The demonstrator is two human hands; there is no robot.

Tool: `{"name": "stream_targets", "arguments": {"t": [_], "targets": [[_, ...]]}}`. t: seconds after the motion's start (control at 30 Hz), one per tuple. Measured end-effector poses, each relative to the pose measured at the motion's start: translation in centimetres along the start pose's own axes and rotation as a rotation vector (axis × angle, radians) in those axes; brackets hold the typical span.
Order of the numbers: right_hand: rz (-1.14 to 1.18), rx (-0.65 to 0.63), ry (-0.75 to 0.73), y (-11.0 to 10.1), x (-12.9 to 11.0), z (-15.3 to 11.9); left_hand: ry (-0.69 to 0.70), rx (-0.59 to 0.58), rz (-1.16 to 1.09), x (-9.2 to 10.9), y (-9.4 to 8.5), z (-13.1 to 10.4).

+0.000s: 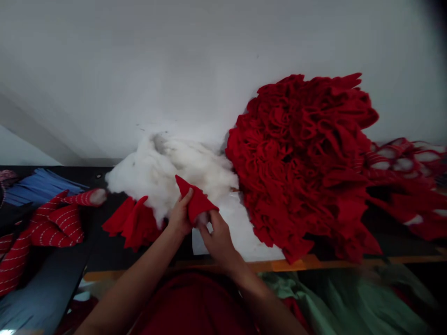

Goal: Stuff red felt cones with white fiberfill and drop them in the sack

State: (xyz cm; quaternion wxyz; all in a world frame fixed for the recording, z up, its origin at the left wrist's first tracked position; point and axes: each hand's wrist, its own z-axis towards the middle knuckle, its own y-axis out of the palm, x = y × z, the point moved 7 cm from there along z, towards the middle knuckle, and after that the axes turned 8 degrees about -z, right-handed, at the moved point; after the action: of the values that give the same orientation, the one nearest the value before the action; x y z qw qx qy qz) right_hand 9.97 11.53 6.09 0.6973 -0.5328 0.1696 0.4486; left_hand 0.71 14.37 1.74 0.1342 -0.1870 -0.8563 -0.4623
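A red felt cone (197, 199) is in my left hand (180, 216), tilted with its point up and to the left. My left thumb presses on its near face and the fingers go behind it. White fibre stuffing (201, 217) shows at the cone's open wide end. My right hand (219, 237) is at that opening, its thumb and fingers closed about the stuffing; some fingertips are hidden by the cone's rim. Just behind my hands lies a big heap of loose white stuffing (139, 165). Several red felt pieces (134, 223) lie left of my left forearm.
A tall pile of red felt pieces (296, 163) stands to the right on a white sheet (237, 228). Red striped fabric parts (59, 223) and blue strips (44, 184) lie at left. More stuffed striped pieces (405, 160) sit far right. Green cloth (342, 298) hangs below the table's front edge.
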Motion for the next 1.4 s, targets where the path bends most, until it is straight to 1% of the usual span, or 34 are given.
{"name": "stream_targets", "arguments": {"t": [0.03, 0.1, 0.17, 0.23, 0.3, 0.43, 0.5, 0.53, 0.6, 0.7, 0.77, 0.83, 0.9, 1.0, 1.07, 1.1, 1.17, 1.23, 1.27, 1.3, 1.4], "targets": [[-0.065, 0.053, -0.075, -0.3, -0.5, -0.2, -0.004, 0.002, 0.0, 0.0, 0.1, 0.0], [-0.178, 0.134, -0.231, -0.4, -1.4, -0.5, -0.027, -0.038, 0.002, -0.1, 0.5, -0.3], [-0.279, 0.183, -0.313, -0.1, -1.6, -0.6, -0.033, -0.108, 0.015, -0.5, 1.1, -0.8], [-0.364, 0.226, -0.334, 0.0, -1.4, -0.4, -0.004, -0.168, 0.045, -0.7, 1.4, -1.3], [-0.432, 0.25, -0.335, 0.0, -1.4, -0.2, 0.046, -0.18, 0.085, -0.7, 1.4, -1.5], [-0.451, 0.245, -0.266, -0.4, -1.8, -0.1, 0.167, -0.12, 0.099, 0.4, 0.8, -0.9], [-0.418, 0.266, -0.278, -0.7, -2.2, -0.5, 0.19, -0.095, 0.096, 1.0, 0.7, -0.7], [-0.399, 0.261, -0.311, -0.5, -2.4, -0.7, 0.181, -0.096, 0.096, 1.1, 0.8, -0.7], [-0.374, 0.215, -0.372, 0.2, -2.5, -1.0, 0.144, -0.139, 0.104, 0.9, 1.2, -0.9], [-0.373, 0.135, -0.355, 1.1, -1.5, -0.6, 0.126, -0.222, 0.123, 0.6, 1.7, -1.5], [-0.343, 0.118, -0.313, 1.0, -0.9, -0.3, 0.14, -0.255, 0.135, 0.5, 1.7, -1.8], [-0.237, 0.106, -0.254, 0.5, -0.5, -0.1, 0.125, -0.289, 0.135, 0.4, 1.6, -1.8], [-0.095, 0.111, -0.136, -0.2, -0.1, -0.2, 0.099, -0.308, 0.125, 0.5, 1.5, -1.6], [0.116, 0.123, 0.036, -0.6, 0.5, -0.5, 0.106, -0.252, 0.112, 1.1, 1.1, -1.2], [0.237, 0.11, 0.074, -0.4, 0.6, -0.6, 0.126, -0.227, 0.11, 1.6, 1.0, -1.1], [0.287, 0.097, 0.079, -0.2, 0.6, -0.6, 0.13, -0.244, 0.102, 1.9, 1.2, -1.2], [0.35, 0.061, 0.084, 0.1, 0.6, -0.6, 0.133, -0.317, 0.065, 2.2, 1.8, -1.5], [0.343, 0.028, 0.069, 0.2, 0.4, -0.5, 0.139, -0.361, 0.019, 2.5, 2.1, -1.7], [0.306, 0.009, 0.04, 0.2, 0.0, -0.5, 0.132, -0.349, 0.002, 2.4, 2.1, -1.6], [0.245, -0.01, -0.008, 0.2, -0.5, -0.5, 0.113, -0.316, -0.012, 2.2, 1.9, -1.4], [-0.011, -0.037, -0.222, 0.5, -2.3, -0.6, 0.017, -0.18, -0.067, 1.1, 1.1, -0.9]]}}
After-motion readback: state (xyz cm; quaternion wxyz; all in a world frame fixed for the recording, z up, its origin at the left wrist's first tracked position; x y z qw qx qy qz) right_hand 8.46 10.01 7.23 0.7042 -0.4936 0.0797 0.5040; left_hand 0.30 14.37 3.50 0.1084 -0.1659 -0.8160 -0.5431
